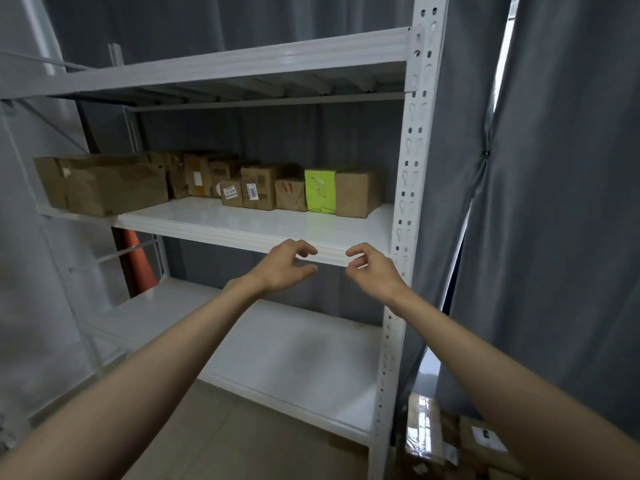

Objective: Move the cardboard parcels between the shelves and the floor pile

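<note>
Nearest, before the shelf lip (277,245): left hand (284,268) and right hand (372,271), fingers loosely curled, holding nothing. Parcels (291,194) sit far back in a tight row; a long reach risks toppling neighbours like the green box (320,191).

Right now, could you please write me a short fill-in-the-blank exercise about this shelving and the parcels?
1. The one parcel that is not brown, the green parcel, stands on the ____ shelf.
2. Both the left hand and the right hand hold ____.
3. The orange cone stands behind the rack on its ____ side.

Missing words: middle; nothing; left
</note>
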